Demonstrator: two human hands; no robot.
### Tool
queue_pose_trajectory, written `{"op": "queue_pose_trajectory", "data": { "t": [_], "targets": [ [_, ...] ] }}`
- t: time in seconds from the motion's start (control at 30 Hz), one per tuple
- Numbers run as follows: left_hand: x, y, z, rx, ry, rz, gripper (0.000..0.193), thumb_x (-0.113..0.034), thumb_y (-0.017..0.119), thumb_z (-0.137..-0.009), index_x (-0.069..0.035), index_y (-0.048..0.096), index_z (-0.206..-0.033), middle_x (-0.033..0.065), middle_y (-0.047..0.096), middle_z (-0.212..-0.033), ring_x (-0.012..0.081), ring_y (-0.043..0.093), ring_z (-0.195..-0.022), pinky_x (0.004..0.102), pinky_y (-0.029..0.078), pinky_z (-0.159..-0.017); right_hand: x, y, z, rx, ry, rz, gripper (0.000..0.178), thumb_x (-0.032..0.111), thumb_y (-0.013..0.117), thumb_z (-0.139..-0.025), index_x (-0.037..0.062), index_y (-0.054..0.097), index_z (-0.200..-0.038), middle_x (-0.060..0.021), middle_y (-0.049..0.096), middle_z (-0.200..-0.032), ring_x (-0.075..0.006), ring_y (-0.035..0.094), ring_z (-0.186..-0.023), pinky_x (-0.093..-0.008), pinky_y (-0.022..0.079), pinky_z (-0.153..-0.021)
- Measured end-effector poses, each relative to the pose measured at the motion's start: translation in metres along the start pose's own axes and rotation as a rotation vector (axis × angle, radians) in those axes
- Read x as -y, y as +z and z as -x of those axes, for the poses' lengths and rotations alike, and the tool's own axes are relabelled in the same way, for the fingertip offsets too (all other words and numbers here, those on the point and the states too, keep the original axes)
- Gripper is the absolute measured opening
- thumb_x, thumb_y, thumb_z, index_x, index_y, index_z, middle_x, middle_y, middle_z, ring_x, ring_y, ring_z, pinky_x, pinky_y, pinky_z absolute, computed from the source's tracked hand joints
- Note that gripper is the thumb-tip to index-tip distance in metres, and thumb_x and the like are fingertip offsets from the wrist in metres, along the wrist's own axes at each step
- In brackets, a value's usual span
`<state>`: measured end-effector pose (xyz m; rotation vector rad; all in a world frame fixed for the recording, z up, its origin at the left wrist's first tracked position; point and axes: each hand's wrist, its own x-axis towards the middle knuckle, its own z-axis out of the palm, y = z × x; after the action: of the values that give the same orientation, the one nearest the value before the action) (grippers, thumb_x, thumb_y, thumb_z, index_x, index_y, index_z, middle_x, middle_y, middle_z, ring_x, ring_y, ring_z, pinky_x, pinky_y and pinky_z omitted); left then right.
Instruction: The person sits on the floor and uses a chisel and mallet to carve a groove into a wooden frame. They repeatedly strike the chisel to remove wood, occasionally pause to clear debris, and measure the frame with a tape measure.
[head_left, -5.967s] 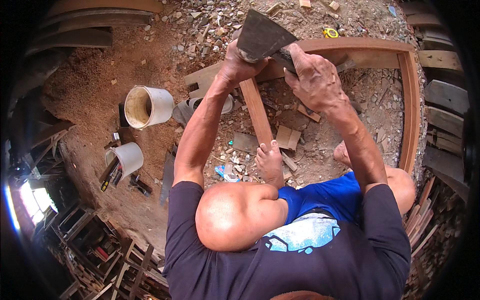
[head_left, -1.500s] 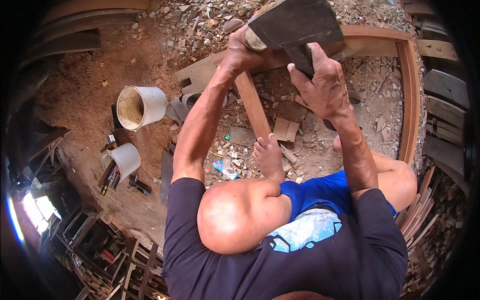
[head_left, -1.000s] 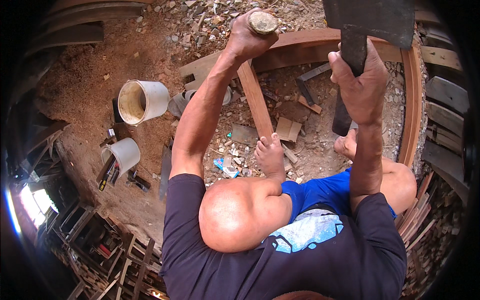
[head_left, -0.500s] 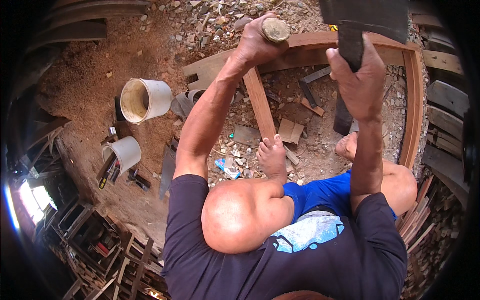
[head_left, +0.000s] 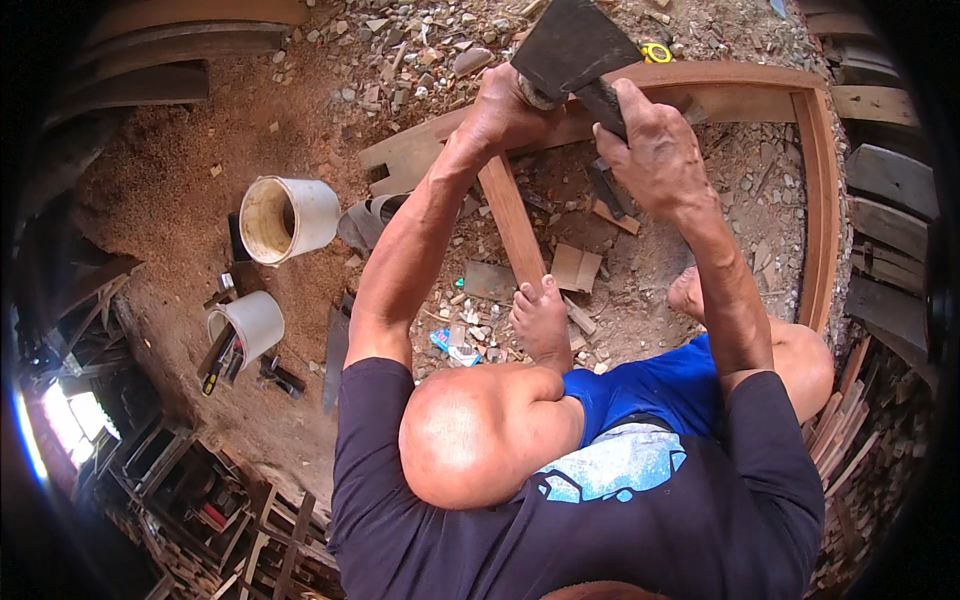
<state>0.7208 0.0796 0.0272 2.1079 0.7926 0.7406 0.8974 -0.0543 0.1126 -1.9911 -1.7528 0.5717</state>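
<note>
head cam | left hand (head_left: 508,112) wrapped on a round-ended handle (head_left: 536,97) by the wooden frame (head_left: 735,74) | right hand (head_left: 657,148) gripping the broad-bladed axe (head_left: 574,48) | vs half a sec ago, I see its blade's swung left over that handle, can't tell if touching

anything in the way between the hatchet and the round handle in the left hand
Nothing visible. The hatchet, gripped by the right hand, overlaps the end of the round handle in the left hand in this view; whether they touch can't be told.
</note>
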Motion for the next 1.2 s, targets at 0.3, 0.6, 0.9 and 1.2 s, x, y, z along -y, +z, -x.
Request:
{"op": "queue_pose_trajectory", "data": {
  "t": [0.3,0.6,0.9,1.2],
  "targets": [
    [0.019,-0.017,0.025,0.019,-0.080,0.071,0.040,-0.015,0.088,-0.080,-0.005,0.071,-0.115,0.0093,0.078,-0.104,0.0151,0.074,-0.096,0.0320,0.060,-0.086,0.016,0.003,0.002,0.018,-0.138,0.085,0.039,0.013,0.072,-0.096,0.0014,0.056,-0.129,-0.0270,0.073,-0.090,-0.0454,0.075,-0.080,-0.0516,0.061,-0.073],
    [0.041,-0.021,0.061,0.065,-0.116,0.175,0.042,-0.015,0.085,-0.084,-0.002,0.071,-0.121,0.0117,0.078,-0.111,0.0174,0.074,-0.099,0.0326,0.060,-0.090,0.025,0.011,0.000,0.129,-0.148,0.029,0.028,0.014,0.072,-0.091,0.0012,0.054,-0.107,-0.0263,0.071,-0.079,-0.0469,0.073,-0.081,-0.0556,0.059,-0.072],
    [0.015,-0.017,0.011,-0.219,0.083,0.025,0.034,-0.020,0.090,-0.084,-0.004,0.064,-0.099,0.0041,0.074,-0.084,0.0152,0.073,-0.081,0.0313,0.061,-0.076,0.030,-0.024,0.020,-0.147,-0.022,-0.377,0.031,0.018,0.074,-0.096,-0.0002,0.064,-0.120,-0.0209,0.072,-0.086,-0.0349,0.075,-0.079,-0.0449,0.058,-0.071],
    [0.019,-0.017,-0.010,-0.055,-0.100,0.100,0.032,-0.021,0.091,-0.086,-0.004,0.069,-0.103,0.0019,0.072,-0.086,0.0110,0.065,-0.079,0.0308,0.058,-0.074,0.015,-0.057,0.034,-0.297,0.066,-0.634,0.017,0.017,0.076,-0.099,0.0039,0.068,-0.107,0.0027,0.064,-0.073,-0.0048,0.061,-0.063,-0.0250,0.051,-0.058]
  ]
}}
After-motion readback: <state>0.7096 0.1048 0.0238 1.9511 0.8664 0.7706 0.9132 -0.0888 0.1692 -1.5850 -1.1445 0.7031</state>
